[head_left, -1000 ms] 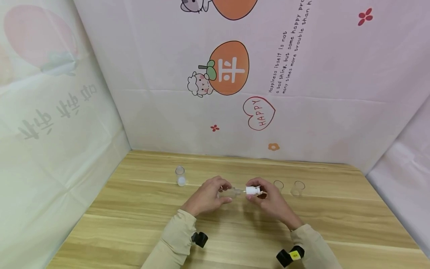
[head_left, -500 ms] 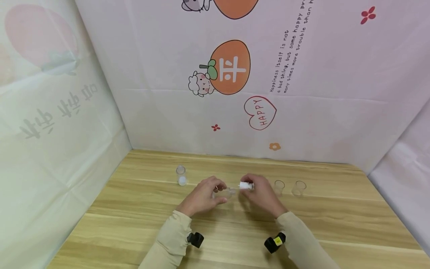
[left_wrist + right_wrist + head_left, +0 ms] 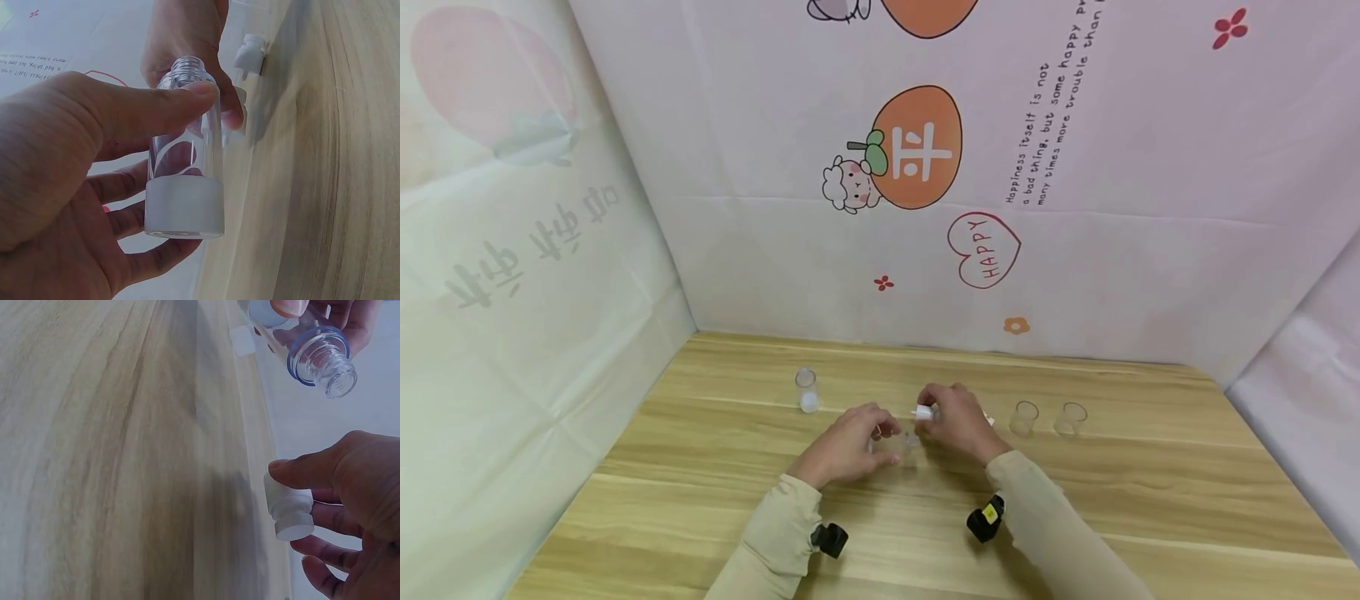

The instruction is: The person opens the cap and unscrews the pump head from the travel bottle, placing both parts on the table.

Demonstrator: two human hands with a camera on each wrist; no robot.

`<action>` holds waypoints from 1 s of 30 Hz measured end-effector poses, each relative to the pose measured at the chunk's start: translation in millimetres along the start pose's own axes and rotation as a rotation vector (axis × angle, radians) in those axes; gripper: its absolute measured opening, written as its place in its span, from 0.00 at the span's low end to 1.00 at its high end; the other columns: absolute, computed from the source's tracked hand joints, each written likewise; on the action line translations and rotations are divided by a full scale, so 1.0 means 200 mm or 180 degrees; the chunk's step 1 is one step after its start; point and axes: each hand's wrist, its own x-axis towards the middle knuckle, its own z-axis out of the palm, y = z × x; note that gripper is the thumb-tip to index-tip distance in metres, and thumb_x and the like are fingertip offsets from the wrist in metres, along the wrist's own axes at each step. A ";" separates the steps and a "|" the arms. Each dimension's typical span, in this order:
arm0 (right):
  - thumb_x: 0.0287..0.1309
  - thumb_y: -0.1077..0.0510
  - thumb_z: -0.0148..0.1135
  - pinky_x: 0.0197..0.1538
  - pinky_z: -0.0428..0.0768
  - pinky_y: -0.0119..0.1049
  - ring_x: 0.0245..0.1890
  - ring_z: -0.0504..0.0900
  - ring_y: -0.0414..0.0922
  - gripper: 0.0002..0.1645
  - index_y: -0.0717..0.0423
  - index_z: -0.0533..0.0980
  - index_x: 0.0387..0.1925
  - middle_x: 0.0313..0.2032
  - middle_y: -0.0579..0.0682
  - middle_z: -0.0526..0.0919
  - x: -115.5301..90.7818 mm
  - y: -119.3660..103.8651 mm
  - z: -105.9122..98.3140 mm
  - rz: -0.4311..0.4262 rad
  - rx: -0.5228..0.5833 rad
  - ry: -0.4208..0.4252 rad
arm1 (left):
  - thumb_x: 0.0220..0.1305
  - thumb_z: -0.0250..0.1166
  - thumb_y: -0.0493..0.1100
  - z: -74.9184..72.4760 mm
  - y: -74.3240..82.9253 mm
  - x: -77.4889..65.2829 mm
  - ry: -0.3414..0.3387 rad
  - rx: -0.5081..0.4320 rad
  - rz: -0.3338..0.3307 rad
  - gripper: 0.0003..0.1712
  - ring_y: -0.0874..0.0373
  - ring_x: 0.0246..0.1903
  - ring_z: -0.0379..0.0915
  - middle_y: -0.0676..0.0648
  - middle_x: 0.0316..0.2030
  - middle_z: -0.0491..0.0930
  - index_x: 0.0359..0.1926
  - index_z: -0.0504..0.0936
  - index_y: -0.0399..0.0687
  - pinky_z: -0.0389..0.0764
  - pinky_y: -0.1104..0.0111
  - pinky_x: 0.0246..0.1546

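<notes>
My left hand [image 3: 850,446] holds a small clear bottle [image 3: 187,156] by its sides, thumb near the shoulder. It has a bare threaded neck and a whitish band round its base. My right hand [image 3: 958,423] pinches a white pump head [image 3: 289,503] between thumb and fingers; a wide collar steps down to a narrower disc. In the head view the pump head is just right of and slightly beyond the bottle neck, apart from it. The fingers of my right hand partly cover the pump head in the left wrist view.
Another clear bottle [image 3: 806,390] with a white base stands at the back left of the wooden table [image 3: 715,467]. Two clear cup-like pieces, one nearer [image 3: 1024,418] and one farther right [image 3: 1071,419], stand beyond my right hand. A small white part [image 3: 250,55] lies behind that hand.
My right hand has moved left and slightly away with the pump head, uncovering the small white part behind it. My left hand has shifted a little left and nearer with the bottle.
</notes>
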 end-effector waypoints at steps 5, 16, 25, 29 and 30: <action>0.51 0.59 0.80 0.47 0.79 0.53 0.44 0.79 0.54 0.16 0.55 0.82 0.40 0.40 0.50 0.86 0.01 -0.02 0.01 -0.0011 -0.0028 -0.0007 | 0.61 0.75 0.44 0.00 -0.01 -0.01 -0.0018 0.0008 -0.0021 0.18 0.56 0.43 0.75 0.51 0.44 0.79 0.50 0.83 0.45 0.79 0.65 0.46; 0.53 0.58 0.79 0.50 0.77 0.54 0.43 0.79 0.53 0.16 0.55 0.82 0.41 0.40 0.50 0.85 0.04 -0.02 0.05 0.0028 -0.0113 -0.0096 | 0.61 0.75 0.44 -0.01 -0.02 -0.02 -0.0022 -0.0002 -0.0018 0.19 0.55 0.43 0.76 0.49 0.44 0.80 0.51 0.84 0.44 0.79 0.66 0.46; 0.53 0.57 0.78 0.51 0.75 0.54 0.44 0.79 0.54 0.16 0.56 0.82 0.42 0.39 0.50 0.85 0.05 -0.02 0.06 0.0030 -0.0192 -0.0118 | 0.60 0.76 0.44 -0.02 -0.04 -0.04 0.0016 -0.0019 -0.0071 0.20 0.55 0.43 0.76 0.50 0.45 0.80 0.51 0.84 0.43 0.79 0.65 0.46; 0.54 0.56 0.78 0.53 0.75 0.56 0.46 0.79 0.55 0.17 0.57 0.82 0.43 0.41 0.51 0.86 0.05 -0.03 0.06 0.0062 -0.0203 -0.0105 | 0.60 0.76 0.43 -0.02 -0.05 -0.04 0.0028 -0.0034 -0.0068 0.20 0.54 0.43 0.76 0.49 0.45 0.81 0.51 0.84 0.43 0.79 0.65 0.46; 0.54 0.56 0.78 0.53 0.75 0.56 0.46 0.79 0.55 0.17 0.57 0.82 0.43 0.41 0.51 0.86 0.05 -0.03 0.06 0.0070 -0.0200 -0.0105 | 0.60 0.76 0.43 -0.02 -0.05 -0.04 0.0031 -0.0039 -0.0069 0.20 0.54 0.43 0.76 0.48 0.45 0.81 0.51 0.84 0.43 0.79 0.65 0.46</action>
